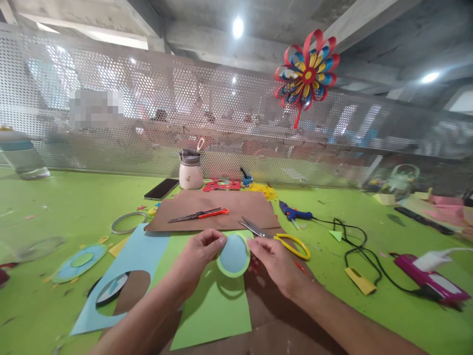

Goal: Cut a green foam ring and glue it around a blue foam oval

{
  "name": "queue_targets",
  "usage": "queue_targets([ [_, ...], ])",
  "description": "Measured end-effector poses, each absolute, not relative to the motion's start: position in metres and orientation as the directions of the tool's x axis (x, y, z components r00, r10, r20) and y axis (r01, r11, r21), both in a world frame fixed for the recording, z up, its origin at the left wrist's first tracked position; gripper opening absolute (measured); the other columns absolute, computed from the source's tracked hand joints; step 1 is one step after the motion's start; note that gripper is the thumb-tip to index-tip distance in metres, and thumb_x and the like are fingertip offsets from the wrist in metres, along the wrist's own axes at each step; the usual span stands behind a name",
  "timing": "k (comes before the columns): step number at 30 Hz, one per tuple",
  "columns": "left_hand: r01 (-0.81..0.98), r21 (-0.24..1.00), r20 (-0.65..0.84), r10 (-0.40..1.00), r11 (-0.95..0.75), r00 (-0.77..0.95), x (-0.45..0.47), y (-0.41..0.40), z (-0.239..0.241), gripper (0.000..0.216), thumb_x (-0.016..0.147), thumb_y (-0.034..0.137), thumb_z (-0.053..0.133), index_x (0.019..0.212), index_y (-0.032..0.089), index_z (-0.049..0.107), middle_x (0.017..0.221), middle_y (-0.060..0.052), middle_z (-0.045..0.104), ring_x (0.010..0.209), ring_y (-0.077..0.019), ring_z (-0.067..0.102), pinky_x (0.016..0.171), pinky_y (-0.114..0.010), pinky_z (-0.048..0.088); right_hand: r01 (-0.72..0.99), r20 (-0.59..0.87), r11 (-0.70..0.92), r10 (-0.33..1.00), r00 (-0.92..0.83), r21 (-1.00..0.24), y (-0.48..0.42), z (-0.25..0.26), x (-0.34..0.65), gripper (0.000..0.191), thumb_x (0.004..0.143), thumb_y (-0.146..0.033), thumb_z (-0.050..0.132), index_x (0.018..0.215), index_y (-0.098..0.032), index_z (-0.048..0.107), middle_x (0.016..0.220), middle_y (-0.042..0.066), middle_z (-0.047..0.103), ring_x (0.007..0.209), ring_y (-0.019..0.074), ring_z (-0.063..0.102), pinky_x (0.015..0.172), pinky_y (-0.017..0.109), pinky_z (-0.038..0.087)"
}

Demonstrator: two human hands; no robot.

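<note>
Both my hands hold a round paper disc (234,256), light blue in the middle with a green rim. My left hand (199,254) pinches its left edge and my right hand (271,259) pinches its right edge. The disc hovers just above a green paper sheet (214,310) that has a round hole cut in it. Yellow-handled scissors (281,237) lie just beyond my right hand. A light blue sheet (136,256) with a round cut-out lies to the left.
A brown paper sheet (218,209) carries an orange-handled cutter (199,215). A blue glue gun (295,214) with black cable, a phone (161,189), a jar (190,170), a ring (128,222), a pink device (430,278) and scraps lie around. A paper pinwheel (308,74) hangs on the perforated screen.
</note>
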State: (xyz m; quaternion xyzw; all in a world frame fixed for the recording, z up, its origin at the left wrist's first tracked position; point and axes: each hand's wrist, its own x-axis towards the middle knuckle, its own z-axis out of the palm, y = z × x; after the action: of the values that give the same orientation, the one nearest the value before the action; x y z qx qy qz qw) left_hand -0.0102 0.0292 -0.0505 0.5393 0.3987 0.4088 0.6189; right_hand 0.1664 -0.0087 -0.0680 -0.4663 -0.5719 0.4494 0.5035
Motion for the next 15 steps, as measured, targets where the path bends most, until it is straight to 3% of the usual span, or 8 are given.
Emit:
queue_targets([
  [15, -0.132, 0.984, -0.065, 0.935, 0.117, 0.349, -0.0103, 0.0278, -0.0527, 0.017, 0.075, 0.031, 0.061, 0.07, 0.015, 0.056, 0.068, 0.0, 0.054, 0.065, -0.0121, 0.047, 0.064, -0.025, 0.037, 0.143, 0.126, 0.134, 0.99, -0.066, -0.981, -0.0135, -0.0713, 0.1669, 0.029, 0.086, -0.037, 0.055, 0.067, -0.016, 0.061, 0.053, -0.004, 0.055, 0.05, 0.011, 0.047, 0.049, 0.023, 0.035],
])
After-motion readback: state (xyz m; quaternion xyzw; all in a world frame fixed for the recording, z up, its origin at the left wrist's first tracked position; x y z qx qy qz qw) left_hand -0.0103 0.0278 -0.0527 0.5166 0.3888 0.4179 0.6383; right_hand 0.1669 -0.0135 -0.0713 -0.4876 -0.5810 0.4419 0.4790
